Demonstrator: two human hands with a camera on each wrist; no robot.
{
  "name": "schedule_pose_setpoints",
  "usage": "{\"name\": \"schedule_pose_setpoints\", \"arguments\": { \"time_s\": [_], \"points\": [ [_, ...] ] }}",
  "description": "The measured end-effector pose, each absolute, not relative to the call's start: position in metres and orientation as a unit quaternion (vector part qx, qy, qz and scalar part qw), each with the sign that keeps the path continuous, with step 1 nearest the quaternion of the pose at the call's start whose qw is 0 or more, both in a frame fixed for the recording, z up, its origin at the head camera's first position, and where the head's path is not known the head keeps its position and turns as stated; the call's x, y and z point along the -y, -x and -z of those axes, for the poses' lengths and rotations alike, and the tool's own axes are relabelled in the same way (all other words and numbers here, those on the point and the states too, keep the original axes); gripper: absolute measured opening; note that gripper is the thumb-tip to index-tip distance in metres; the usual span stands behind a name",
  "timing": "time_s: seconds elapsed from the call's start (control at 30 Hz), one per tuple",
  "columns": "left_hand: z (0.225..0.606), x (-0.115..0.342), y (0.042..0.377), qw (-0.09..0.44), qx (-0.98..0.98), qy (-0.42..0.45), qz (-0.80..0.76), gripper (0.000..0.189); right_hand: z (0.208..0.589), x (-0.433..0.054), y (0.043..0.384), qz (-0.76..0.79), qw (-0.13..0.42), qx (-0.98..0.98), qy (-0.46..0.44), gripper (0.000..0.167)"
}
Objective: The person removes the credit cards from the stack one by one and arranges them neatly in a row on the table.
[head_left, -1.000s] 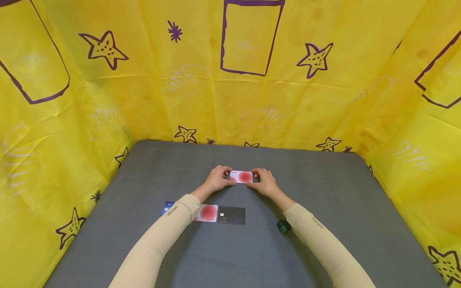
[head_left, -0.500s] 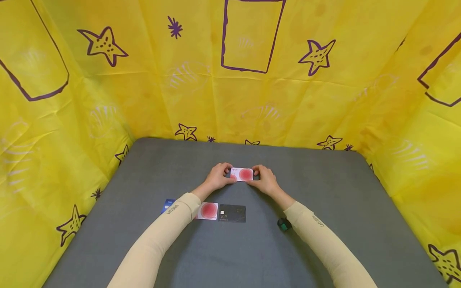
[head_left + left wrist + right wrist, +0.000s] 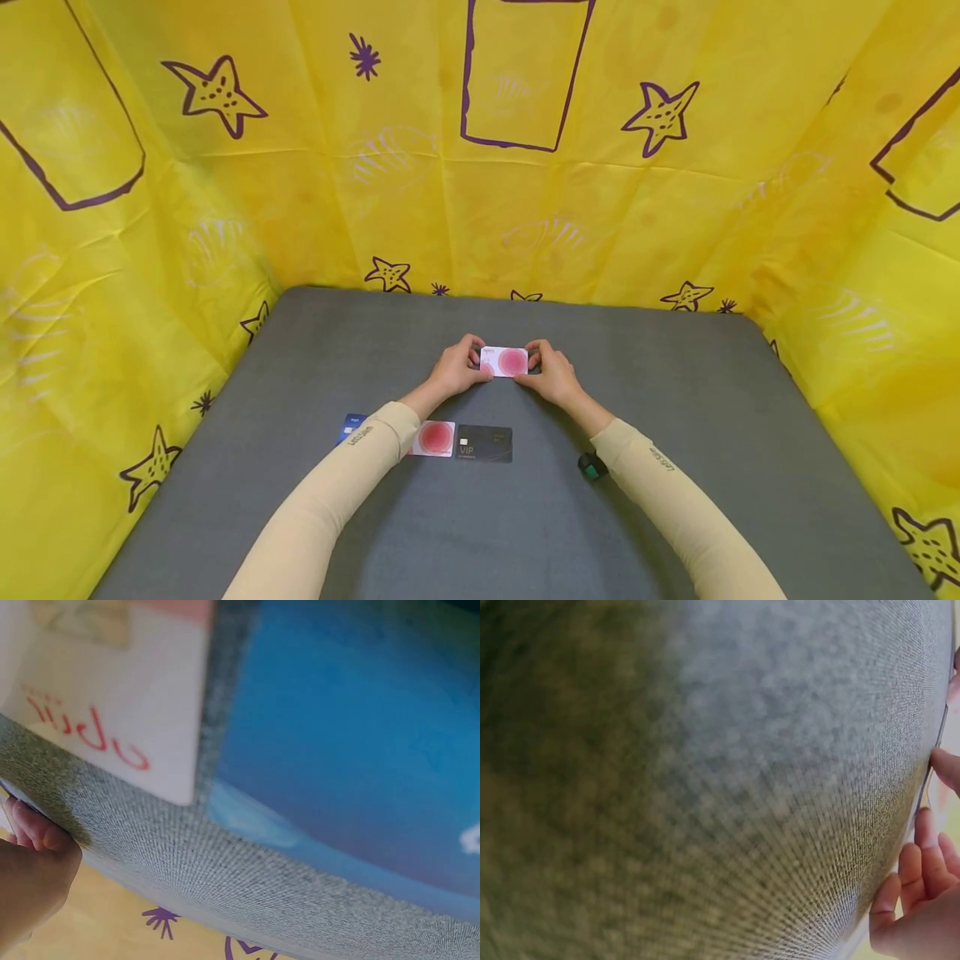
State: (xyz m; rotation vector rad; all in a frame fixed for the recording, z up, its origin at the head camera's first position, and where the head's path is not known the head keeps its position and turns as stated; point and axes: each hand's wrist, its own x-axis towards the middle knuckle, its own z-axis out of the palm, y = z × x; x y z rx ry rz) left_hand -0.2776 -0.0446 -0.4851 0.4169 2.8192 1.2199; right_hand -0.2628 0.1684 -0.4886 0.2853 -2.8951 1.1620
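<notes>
In the head view, a white bank card with pink-red circles [image 3: 504, 362] faces up between both hands toward the back half of the table. My left hand [image 3: 454, 367] pinches its left end between thumb and fingers. The right end is pinched the same way by my right hand [image 3: 552, 373]. Closer in lie a blue card [image 3: 351, 425], a similar white card with a red circle [image 3: 435, 438] and a black VIP card [image 3: 483, 443]. My left sleeve covers parts of the blue and white ones. The left wrist view shows that white card [image 3: 142, 712] beside the blue card.
The grey table [image 3: 637, 542] is bounded at the back and sides by a yellow curtain [image 3: 420, 200] with purple starfish drawings. A small black and green device [image 3: 592, 467] shows beside my right sleeve's cuff.
The held card looks slightly taller and paler in the head view, as if tilted a little toward the camera. Both hands keep their pinch. The head view has shifted slightly.
</notes>
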Motion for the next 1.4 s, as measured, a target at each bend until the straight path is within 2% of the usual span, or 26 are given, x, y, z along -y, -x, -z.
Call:
{"name": "schedule_pose_setpoints", "arguments": {
  "time_s": [0.43,1.4],
  "points": [
    [0.483,0.043,0.273,0.036,-0.910,-0.124,-0.393,0.054,0.486,-0.167,0.257,-0.370,0.009,0.923,-0.100,0.054],
    [0.480,0.045,0.251,0.027,-0.897,-0.178,-0.403,0.054,0.482,-0.178,0.234,-0.356,0.014,0.926,-0.125,0.053]
  ]
}}
